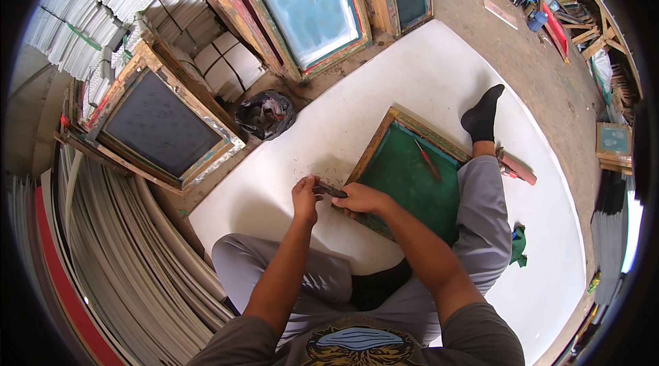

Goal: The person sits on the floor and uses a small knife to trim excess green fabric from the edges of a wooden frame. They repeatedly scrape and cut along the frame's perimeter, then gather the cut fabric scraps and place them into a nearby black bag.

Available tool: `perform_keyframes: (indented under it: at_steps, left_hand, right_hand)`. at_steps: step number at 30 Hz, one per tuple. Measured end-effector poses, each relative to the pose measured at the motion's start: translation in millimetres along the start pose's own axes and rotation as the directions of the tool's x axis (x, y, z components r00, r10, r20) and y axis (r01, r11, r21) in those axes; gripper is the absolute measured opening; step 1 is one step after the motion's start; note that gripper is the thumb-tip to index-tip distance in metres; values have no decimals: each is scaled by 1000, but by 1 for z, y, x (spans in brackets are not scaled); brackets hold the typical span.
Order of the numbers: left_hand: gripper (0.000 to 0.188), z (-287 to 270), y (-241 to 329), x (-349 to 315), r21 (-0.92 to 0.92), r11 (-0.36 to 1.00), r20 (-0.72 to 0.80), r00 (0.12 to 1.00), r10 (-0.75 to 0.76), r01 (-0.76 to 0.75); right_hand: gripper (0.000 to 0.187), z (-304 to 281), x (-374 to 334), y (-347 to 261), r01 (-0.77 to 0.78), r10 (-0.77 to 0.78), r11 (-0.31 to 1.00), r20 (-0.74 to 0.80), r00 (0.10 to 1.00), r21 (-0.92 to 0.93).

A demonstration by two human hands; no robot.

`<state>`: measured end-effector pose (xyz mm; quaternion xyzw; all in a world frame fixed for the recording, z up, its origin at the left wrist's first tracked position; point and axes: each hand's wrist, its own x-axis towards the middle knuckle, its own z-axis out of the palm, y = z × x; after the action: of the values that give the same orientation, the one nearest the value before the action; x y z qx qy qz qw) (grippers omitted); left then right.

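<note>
My right hand [362,200] is closed around a dark, narrow hand tool [332,190], with its far end pointing left. At that end my left hand [305,198] has its fingers curled in a pinch; what lies between them is too small to make out. Under and beside my right hand, a wooden screen-printing frame with green mesh [399,175] lies tilted against my right leg. A screwdriver with a red handle [430,164] rests on the mesh. Tiny thin bits [317,166] are scattered on the white board beyond my left hand.
I sit on a large white board [419,67]. Upright frames [305,6] and a dark-meshed frame [161,126] stand beyond it, near a black plastic bag [266,115]. A reddish tool [516,167] and a green cloth [519,246] lie right of my leg. Stacked sheets [130,222] fill the left.
</note>
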<state>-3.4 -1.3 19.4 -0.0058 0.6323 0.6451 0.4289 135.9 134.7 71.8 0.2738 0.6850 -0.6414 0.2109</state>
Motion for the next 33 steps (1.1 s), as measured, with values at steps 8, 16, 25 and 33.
perform_keyframes:
  at_steps: [8, 16, 25, 33]
  left_hand:
    - [48, -1, 3, -15, 877, 381, 48, 841, 540, -295]
    - [36, 20, -18, -19, 821, 352, 205, 808, 553, -449]
    - [27, 15, -19, -15, 817, 328, 219, 782, 584, -474]
    - [25, 15, -17, -14, 800, 354, 205, 776, 596, -484]
  right_hand:
    - [46, -60, -4, 29, 37, 142, 736, -207, 968, 676]
    - [54, -138, -13, 32, -9, 222, 755, -242, 944, 655]
    - [53, -155, -7, 31, -120, 293, 809, -217, 931, 575]
    - [46, -160, 0, 27, -158, 382, 813, -309, 871, 560]
